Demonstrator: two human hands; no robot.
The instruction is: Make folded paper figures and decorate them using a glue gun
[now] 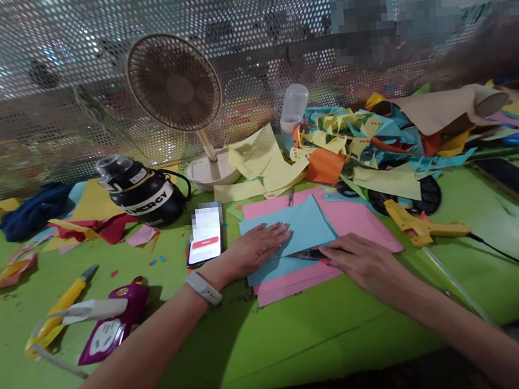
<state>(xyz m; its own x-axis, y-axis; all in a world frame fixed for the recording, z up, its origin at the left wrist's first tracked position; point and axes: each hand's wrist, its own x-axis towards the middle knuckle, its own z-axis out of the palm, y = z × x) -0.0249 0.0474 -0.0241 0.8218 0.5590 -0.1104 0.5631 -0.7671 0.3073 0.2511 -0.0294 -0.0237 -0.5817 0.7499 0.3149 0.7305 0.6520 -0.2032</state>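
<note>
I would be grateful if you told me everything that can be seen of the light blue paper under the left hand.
The light blue paper looks thin, matte and plain, with straight edges. It lies over pink sheets, one corner pointing away from the person. An edge or cut runs across its right part; whether it is one piece or two, I cannot tell. The left hand rests flat on it; a dark tool in the right hand meets that line.

Smooth matt paper is seen in the blue sheet (310,223); glossy plastic is shown by the bottle (163,212) at left; perforated metal, by the far screen (246,12).
</note>
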